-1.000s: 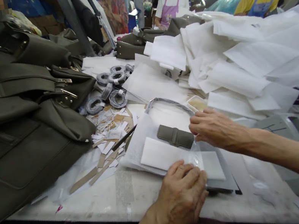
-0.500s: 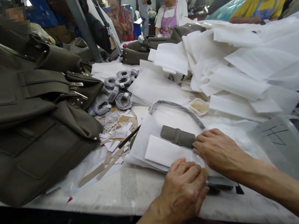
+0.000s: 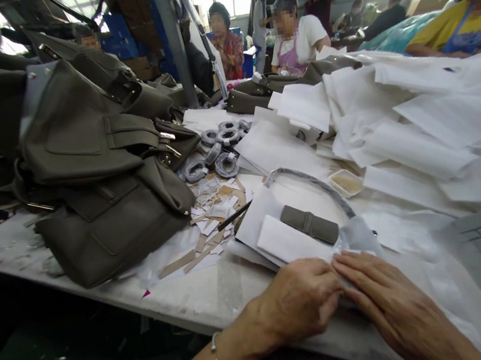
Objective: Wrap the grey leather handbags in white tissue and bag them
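My left hand (image 3: 299, 298) rests at the near table edge, fingers curled and pinched on the corner of a white sheet (image 3: 287, 242) with clear film over it. My right hand (image 3: 389, 299) lies beside it, fingers stretched flat on the same sheet, fingertips meeting those of the left. Just beyond the hands, a small olive-grey leather piece (image 3: 310, 225) with a strap across it lies on the sheet. What is under the fingers is hidden.
Olive-grey bags (image 3: 102, 186) are stacked at the left. Coils of grey cord (image 3: 222, 151), paper scraps (image 3: 214, 208), a dark thin tool (image 3: 234, 215), a curved grey strap (image 3: 310, 182) and a small tray (image 3: 346, 183) lie mid-table. Loose white sheets (image 3: 411, 119) pile at the right. Other people sit across the table.
My right hand has drawn back from the leather piece to the near edge, meeting the left hand. The view has swung left and up, showing more of the bags.
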Tool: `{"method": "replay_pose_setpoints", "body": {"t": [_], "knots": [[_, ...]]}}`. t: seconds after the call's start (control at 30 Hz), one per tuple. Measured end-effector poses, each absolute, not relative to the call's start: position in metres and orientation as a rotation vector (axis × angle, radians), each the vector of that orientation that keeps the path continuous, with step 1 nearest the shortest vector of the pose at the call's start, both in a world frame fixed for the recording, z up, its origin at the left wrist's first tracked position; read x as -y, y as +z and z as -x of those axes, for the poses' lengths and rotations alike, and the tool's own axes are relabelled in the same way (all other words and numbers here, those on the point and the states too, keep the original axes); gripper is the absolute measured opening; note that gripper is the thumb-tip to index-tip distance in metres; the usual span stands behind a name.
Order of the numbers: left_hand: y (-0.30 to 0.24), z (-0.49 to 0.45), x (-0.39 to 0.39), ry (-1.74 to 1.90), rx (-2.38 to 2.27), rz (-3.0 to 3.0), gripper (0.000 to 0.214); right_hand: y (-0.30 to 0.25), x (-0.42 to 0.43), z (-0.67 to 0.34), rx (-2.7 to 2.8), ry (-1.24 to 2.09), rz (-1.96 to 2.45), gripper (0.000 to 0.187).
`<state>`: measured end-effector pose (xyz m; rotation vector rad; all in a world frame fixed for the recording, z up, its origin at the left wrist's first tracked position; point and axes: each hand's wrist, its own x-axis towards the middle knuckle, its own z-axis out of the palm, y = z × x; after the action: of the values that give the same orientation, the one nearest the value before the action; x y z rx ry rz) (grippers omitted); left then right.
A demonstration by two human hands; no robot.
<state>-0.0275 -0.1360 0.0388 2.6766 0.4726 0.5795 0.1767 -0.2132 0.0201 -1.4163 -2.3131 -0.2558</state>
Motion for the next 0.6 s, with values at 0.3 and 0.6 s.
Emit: {"method": "replay_pose_setpoints", "body": {"t": [0.3,0.6], "knots": [[0.069,0.083,0.065,0.364,-1.075,-2.825,0.035,0.022,0.181,-0.182,2.46,-0.334,1.337,0.047],[0.07,0.097,0.109,0.392,-1.17,-2.721,0.03,0.059,0.137,-0.152,2.544,0.085,1.267,0.048]]}}
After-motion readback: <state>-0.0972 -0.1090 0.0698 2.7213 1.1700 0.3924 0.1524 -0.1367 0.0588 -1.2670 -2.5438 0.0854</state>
